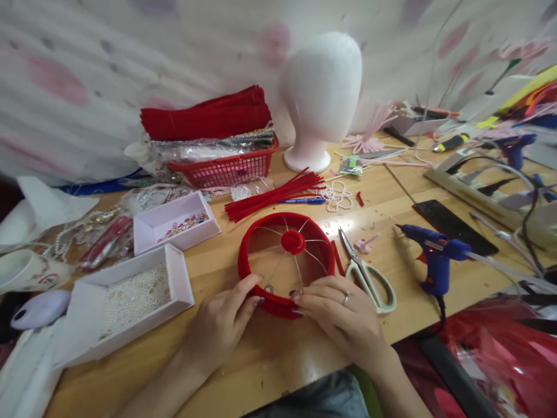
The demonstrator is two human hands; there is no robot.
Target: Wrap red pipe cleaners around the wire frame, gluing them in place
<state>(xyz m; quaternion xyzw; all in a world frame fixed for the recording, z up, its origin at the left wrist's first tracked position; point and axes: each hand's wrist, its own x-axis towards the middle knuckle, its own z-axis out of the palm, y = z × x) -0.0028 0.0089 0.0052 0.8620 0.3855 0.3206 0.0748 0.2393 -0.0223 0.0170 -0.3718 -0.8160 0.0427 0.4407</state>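
Head view: round red frame (292, 242) at the near part of the wooden table (261, 377), just beside the scissors (372, 278). Held at the near rim by both hands: pinched between thumb and fingers of the left hand (221, 316), grasped by the fingers of the right hand (348, 316). Probably light, soft and hardly slippery at the cloth-like band (244, 255); likely easy to bend at the thin wires (311, 240). Best taken by the band, on opposite sides, without pressing the middle.
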